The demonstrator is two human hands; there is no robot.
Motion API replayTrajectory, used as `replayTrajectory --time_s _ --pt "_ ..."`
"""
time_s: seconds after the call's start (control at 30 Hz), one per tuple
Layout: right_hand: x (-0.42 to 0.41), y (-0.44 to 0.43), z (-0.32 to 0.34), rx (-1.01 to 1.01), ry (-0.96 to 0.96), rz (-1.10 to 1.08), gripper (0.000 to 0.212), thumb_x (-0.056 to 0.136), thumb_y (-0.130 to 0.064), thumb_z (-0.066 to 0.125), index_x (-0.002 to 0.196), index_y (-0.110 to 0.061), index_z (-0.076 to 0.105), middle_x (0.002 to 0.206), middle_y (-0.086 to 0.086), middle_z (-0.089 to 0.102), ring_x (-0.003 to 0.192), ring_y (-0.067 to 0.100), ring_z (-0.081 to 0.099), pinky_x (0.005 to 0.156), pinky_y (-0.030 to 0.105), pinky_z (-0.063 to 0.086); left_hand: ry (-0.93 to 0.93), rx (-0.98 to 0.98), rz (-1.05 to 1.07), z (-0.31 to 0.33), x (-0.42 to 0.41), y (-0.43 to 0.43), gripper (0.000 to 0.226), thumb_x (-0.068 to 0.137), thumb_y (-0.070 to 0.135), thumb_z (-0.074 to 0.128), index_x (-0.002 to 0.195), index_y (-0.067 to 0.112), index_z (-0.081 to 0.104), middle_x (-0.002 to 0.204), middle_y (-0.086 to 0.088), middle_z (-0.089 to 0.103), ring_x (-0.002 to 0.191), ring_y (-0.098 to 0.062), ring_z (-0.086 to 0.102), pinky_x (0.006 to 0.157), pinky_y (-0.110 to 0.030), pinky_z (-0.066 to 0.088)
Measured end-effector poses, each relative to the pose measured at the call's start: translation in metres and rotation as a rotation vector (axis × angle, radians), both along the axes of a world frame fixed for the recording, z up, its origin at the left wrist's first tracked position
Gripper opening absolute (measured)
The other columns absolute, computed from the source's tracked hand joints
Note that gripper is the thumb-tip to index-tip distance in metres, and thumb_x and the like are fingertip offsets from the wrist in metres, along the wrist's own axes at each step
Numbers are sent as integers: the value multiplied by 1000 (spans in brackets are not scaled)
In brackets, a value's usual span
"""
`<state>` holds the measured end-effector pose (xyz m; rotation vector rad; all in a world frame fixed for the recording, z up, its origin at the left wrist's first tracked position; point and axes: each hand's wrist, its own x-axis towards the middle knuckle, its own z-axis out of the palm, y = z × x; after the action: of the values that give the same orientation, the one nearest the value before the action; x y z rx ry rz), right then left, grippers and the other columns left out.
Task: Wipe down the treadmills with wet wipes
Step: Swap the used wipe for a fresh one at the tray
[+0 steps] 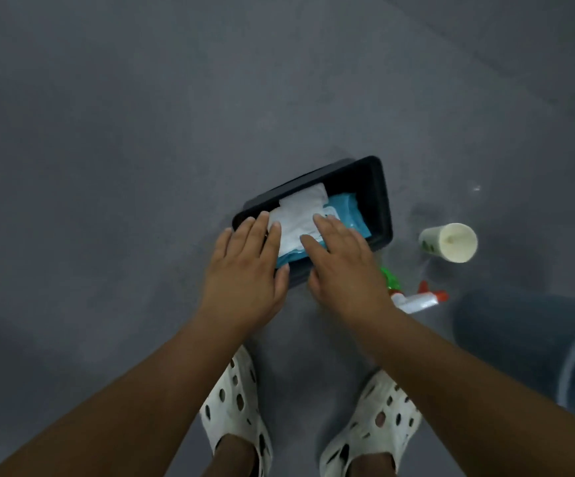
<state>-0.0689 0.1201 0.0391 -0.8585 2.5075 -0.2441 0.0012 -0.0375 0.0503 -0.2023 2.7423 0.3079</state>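
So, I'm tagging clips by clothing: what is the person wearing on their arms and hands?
Nothing visible. The left hand and right hand are ungloved; the left forearm and right forearm are bare to the frame edge: no sleeves or watch.

Indoor room, exact kind not determinable. Plain grey matte floor (141,132); spray bottle (417,301) and grey bin (520,339) on it.

We stretch both bare forearms forward and down from the lower corners, drawing close together. Our left hand (248,266) lies palm down with straight fingers. Our right hand (343,266) lies just beside it, likewise flat, the thumbs nearly meeting.
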Motion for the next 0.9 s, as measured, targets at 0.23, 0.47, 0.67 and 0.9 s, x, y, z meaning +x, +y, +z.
replayTrajectory --time_s 0.23,0.47,0.67,0.9 --pt "-20 -15 -63 210 -71 98 45 94 -23 56 139 -20 55 168 5 11 155 29 -2 122 49 -5 0 2 -26 -54 0 1 67 96 47 30 147 8 48 154 -15 44 142 -31 40 117 -52 29" --pt "-10 -17 -22 162 8 47 61 92 -19 57 150 -12 42 161 4 32 150 29 22 123 49 3 -5 -10 -41 -19 0 2 66 96 46 31 148 8 47 155 -14 43 144 -30 38 117 -52 30" --pt "5 -7 97 92 101 -48 67 81 -19 70 144 -7 51 153 9 45 141 33 40 118 55 28 32 3 -61 97 -5 9 67 95 45 33 148 6 46 156 -15 41 144 -31 38 118 -52 29" --pt "7 -6 241 -21 178 -115 64 82 -19 69 142 -5 53 152 10 48 139 33 45 113 55 38 101 15 -31 245 -16 18 65 94 44 33 145 6 50 153 -15 46 141 -32 43 116 -52 33"
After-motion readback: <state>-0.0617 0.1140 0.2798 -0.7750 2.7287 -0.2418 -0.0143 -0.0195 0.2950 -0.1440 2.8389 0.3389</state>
